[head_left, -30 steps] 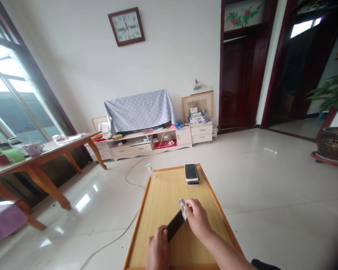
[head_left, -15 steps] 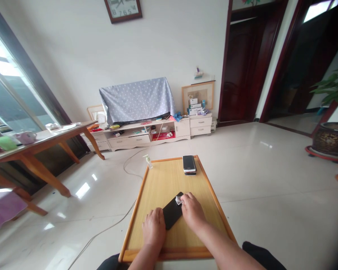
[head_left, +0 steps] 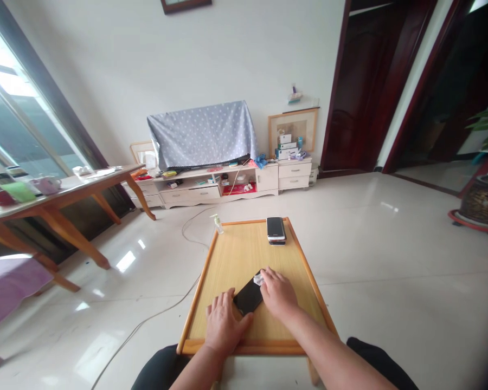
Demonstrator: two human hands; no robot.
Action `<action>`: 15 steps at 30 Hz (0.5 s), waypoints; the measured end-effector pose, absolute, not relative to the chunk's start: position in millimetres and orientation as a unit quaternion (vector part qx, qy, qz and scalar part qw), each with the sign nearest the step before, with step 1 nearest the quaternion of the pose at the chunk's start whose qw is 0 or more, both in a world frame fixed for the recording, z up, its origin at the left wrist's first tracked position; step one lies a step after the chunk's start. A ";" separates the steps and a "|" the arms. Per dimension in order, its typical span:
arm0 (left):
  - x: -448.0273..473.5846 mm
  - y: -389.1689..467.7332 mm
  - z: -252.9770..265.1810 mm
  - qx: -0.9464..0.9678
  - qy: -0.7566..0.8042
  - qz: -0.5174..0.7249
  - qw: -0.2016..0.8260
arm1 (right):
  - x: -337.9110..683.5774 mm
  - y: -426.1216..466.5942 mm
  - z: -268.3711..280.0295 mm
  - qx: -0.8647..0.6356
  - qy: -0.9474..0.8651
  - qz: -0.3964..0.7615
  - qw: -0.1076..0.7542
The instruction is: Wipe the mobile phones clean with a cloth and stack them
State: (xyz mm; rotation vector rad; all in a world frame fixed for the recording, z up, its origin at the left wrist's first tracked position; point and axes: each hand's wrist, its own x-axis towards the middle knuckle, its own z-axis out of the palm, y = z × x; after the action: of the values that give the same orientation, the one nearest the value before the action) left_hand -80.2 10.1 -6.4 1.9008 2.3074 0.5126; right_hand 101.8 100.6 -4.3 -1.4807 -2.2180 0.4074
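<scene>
A black smartphone (head_left: 249,296) lies aslant on the small wooden table (head_left: 238,249), dark face up. My left hand (head_left: 223,322) braces its near end, the fingers along the left side and the thumb at the lower edge. In my right hand (head_left: 280,295) is a small crumpled white tissue (head_left: 258,279), pinched in the fingertips and pressed on the phone's far end. The right fingers cover part of the phone's upper right edge.
Stacked phones (head_left: 275,229) sit at the table's far right corner. A small pump bottle (head_left: 218,223) stands at the far left corner. A raised wooden rim (head_left: 309,271) borders the tabletop. A cable (head_left: 162,313) runs across the floor on the left.
My left hand has shifted its hold, with its thumb now extended along the phone's lower edge. The tissue stays near the phone's far end. The camera view has tilted down slightly.
</scene>
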 end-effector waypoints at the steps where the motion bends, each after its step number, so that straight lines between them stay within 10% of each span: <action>1: -80.1 9.6 -6.6 0.630 0.756 0.168 0.055 | 98.8 95.1 -4.4 -0.525 -0.811 0.153 0.207; 8: -85.0 13.2 -4.0 0.666 0.720 0.191 0.038 | 87.0 52.1 0.0 -0.377 -0.888 0.196 0.179; 15: -86.8 13.4 -7.3 0.648 0.731 0.207 0.052 | 99.7 90.5 2.3 -0.541 -0.813 0.151 0.155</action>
State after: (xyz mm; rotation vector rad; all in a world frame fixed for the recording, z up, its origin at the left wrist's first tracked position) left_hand -86.8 13.4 -7.3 1.9721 2.2226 0.6284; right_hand 99.7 90.5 2.3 -1.5494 -2.3280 0.4323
